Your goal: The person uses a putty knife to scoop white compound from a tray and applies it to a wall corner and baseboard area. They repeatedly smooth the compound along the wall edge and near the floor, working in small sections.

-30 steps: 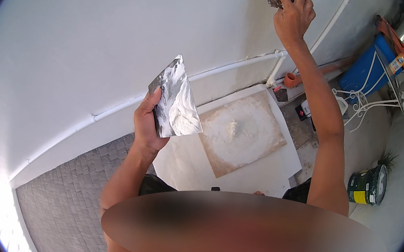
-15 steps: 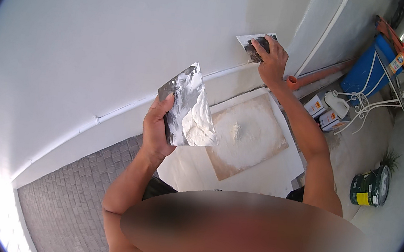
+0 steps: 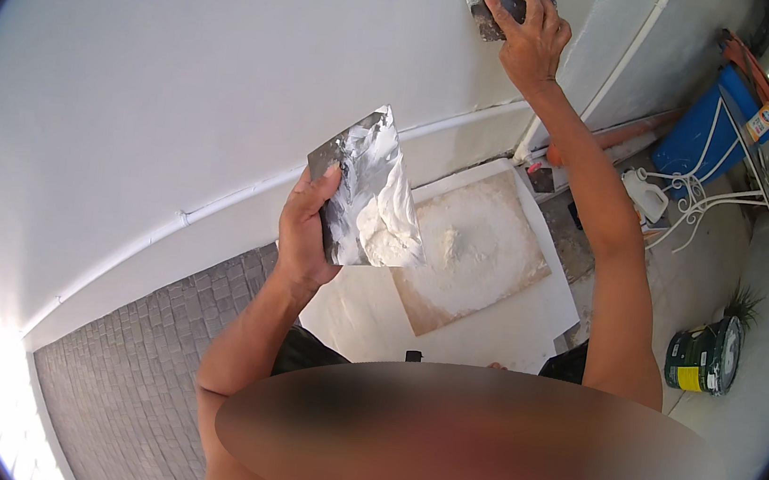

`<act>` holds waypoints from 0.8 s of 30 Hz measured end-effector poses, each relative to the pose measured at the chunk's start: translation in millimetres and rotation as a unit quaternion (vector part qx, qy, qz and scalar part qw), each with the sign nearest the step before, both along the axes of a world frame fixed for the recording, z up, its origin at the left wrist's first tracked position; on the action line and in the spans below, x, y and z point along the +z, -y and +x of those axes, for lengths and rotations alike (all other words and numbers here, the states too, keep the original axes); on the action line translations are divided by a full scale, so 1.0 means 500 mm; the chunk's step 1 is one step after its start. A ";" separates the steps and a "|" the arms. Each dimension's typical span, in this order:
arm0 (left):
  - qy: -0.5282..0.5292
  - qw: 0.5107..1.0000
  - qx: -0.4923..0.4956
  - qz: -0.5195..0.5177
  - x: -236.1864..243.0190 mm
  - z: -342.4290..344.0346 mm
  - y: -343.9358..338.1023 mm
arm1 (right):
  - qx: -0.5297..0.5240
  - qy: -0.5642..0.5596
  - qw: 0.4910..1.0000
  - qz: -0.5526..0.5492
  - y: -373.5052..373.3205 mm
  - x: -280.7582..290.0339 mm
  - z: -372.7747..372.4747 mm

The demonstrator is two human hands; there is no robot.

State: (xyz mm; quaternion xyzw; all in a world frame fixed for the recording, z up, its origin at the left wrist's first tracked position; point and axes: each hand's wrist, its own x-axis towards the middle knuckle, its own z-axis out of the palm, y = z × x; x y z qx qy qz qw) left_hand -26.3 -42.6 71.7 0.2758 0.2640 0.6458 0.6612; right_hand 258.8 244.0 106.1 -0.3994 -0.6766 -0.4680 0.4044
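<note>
In my left hand (image 3: 307, 236) I grip a metal plate (image 3: 354, 170) streaked with white paste, with a thicker mound of paste (image 3: 385, 231) near its lower right corner. Up at the top right, my right hand (image 3: 529, 53) has its fingers on a flat scraper (image 3: 485, 24) with a pale edge and dark middle, held at the white wall (image 3: 234, 62). Whether the blade touches the wall exactly is hard to tell. Below the plate lies a tan board (image 3: 424, 306) dusted with white powder, on a white sheet (image 3: 549, 297).
A white pipe (image 3: 227, 203) runs along the wall base, with an orange pipe (image 3: 639, 125) farther right. At right are a blue bin (image 3: 685, 142), white metal furniture (image 3: 691, 213), a white jug (image 3: 646, 194) and a green bucket (image 3: 701, 357). Grey paving (image 3: 134, 354) lies lower left.
My right hand with the scraper came down the wall, then moved back up. My left hand and plate have shifted a little to the right overall, and slightly up since half a second ago.
</note>
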 end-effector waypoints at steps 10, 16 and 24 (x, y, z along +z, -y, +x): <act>-0.013 1.000 -0.001 -0.010 0.011 -0.002 0.026 | 0.037 -0.064 0.982 -0.175 0.096 -0.142 0.010; -0.019 1.000 0.000 0.000 0.019 0.010 0.032 | 0.058 -0.168 0.984 -0.009 -0.002 0.121 0.006; -0.016 1.000 -0.008 0.003 0.016 0.017 0.034 | 0.057 -0.116 0.985 -0.111 0.036 -0.113 -0.042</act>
